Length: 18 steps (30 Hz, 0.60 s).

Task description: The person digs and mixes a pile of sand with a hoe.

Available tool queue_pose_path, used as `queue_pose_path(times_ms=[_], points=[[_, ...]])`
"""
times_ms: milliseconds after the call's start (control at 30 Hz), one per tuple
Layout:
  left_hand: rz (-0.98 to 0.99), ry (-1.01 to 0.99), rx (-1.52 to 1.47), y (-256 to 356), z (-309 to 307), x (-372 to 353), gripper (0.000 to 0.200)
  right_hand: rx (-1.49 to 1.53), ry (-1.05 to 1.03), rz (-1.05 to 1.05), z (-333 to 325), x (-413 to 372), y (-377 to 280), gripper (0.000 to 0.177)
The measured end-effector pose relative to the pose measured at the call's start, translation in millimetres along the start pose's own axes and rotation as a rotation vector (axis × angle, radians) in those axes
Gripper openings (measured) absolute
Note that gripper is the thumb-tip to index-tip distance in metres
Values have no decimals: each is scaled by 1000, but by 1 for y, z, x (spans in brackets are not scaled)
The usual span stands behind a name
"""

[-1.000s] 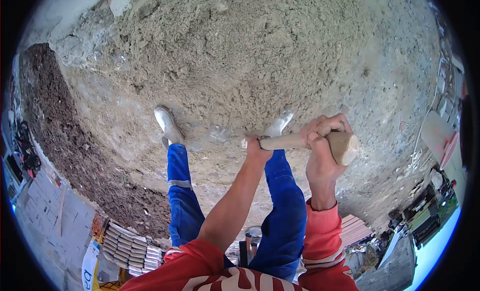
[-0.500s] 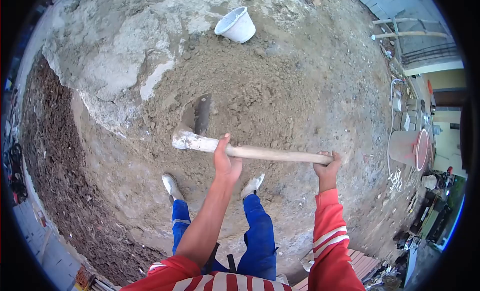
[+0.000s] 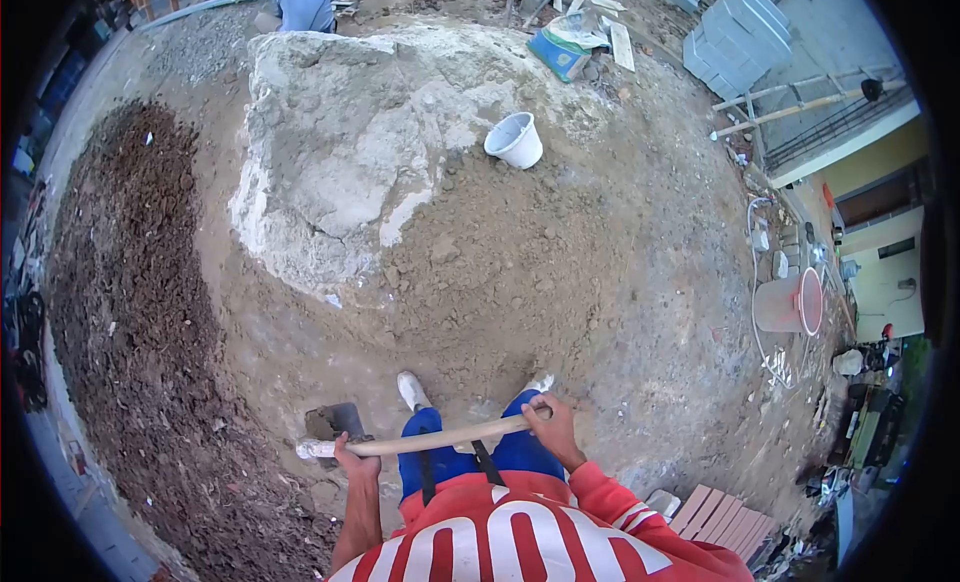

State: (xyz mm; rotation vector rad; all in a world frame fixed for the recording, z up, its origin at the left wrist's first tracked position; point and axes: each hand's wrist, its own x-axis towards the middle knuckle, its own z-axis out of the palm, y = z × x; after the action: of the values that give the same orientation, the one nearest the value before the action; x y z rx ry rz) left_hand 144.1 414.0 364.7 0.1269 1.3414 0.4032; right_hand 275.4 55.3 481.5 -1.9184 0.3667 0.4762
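A hoe with a pale wooden handle lies nearly level across the front of my legs. My left hand is closed round the handle close to its head end. Toward the other end, my right hand grips the handle. The broad metal hoe blade is at the left, with some soil on it, over the ground beside my feet. In front of my boots spreads a heap of loose brown soil.
A white bucket stands beyond the soil, beside a big grey-white mound. Dark earth runs along the left. At right is a pinkish bucket with a hose. A person in a blue top is at the far left.
The hoe has come back from the soil heap toward my body and to the left, both hands still on it. My view has tilted, showing more of the far ground.
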Motion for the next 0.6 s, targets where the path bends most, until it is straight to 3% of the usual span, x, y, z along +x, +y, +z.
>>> queue_pose_path(times_ms=[67,100,167,200,267,400,533,567,600], points=[[63,60,-22,46,-43,11,18,-347,-245,-389,23,-13,-26,24],[56,93,-46,65,-55,8,15,-343,-236,-391,34,-20,-40,24],[80,73,-55,97,-106,39,16,-329,-532,-477,56,-25,-68,26],[82,80,-61,105,-119,41,17,-323,-527,-481,66,-24,-77,26],[98,108,-106,116,-142,40,19,-373,-763,-545,84,-21,-91,28],[124,251,-243,101,-146,4,22,-410,-875,-652,107,-3,-121,26],[205,184,-446,62,-203,17,14,-527,-901,-800,128,21,-131,26],[166,307,-436,49,-199,8,12,-532,-999,-847,136,25,-138,26],[157,274,-494,37,-208,7,12,-538,-1000,-856,142,28,-148,25]])
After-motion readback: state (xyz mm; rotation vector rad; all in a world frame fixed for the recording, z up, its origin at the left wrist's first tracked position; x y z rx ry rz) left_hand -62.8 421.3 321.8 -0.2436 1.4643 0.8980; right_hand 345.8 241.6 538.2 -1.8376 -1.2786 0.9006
